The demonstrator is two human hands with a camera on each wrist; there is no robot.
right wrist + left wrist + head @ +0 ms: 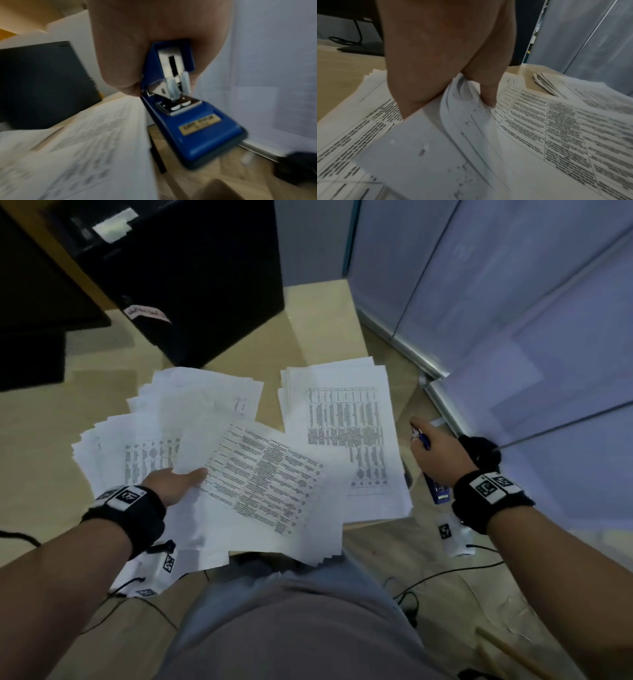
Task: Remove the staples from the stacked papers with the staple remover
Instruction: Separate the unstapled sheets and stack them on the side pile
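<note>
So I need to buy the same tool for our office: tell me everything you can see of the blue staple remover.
The staple remover is a blue, glossy, plastic-looking wedge-shaped tool with shiny metal plates and prongs between its two hinged halves, which stand apart. A small gold label sits on the lower half; its print is too blurred to read. The right hand has it in its grip, held in the air to the right of the right paper stack, not touching the sheets.
</note>
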